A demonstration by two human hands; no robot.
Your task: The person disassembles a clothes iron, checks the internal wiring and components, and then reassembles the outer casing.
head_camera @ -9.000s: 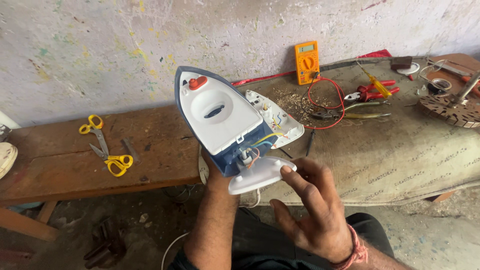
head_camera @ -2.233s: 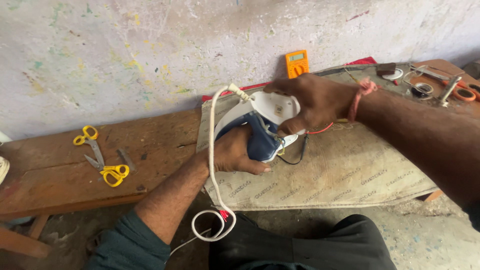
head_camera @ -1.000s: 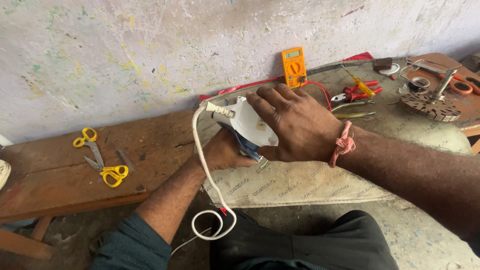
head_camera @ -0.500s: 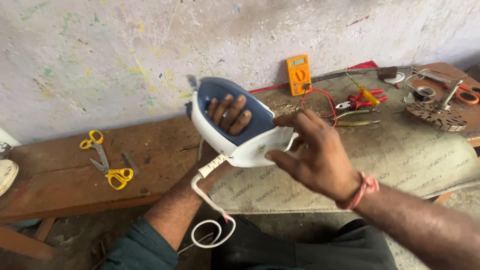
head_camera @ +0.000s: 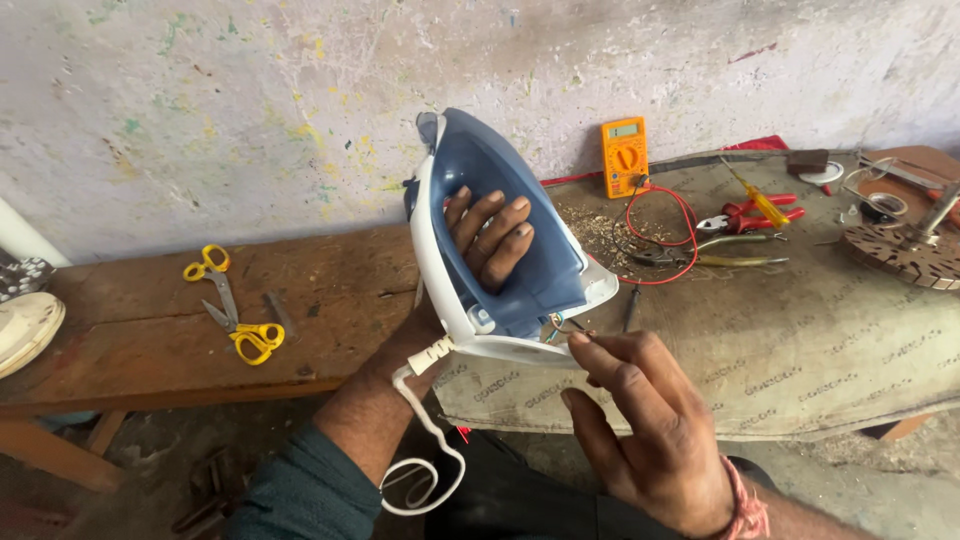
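Observation:
My left hand (head_camera: 488, 238) grips a white and blue clothes iron housing (head_camera: 470, 180), fingers curled through its handle opening, and holds it up tilted above the bench. Its white power cord (head_camera: 425, 440) hangs from the rear end and loops below. My right hand (head_camera: 645, 420) is below the iron's rear end, with the forefinger and thumb pinching thin wires (head_camera: 560, 328) that stick out of the housing.
Two yellow-handled scissors (head_camera: 235, 310) lie on the wooden bench (head_camera: 150, 340) at left. On the cloth-covered table (head_camera: 800, 330) at right are an orange multimeter (head_camera: 624, 155) with a red lead, red-handled pliers (head_camera: 750, 215), a screwdriver and a round metal part (head_camera: 905, 250).
The iron has been turned over and raised, so its hollow underside faces me. My right hand came off the body and dropped to the wires at the rear.

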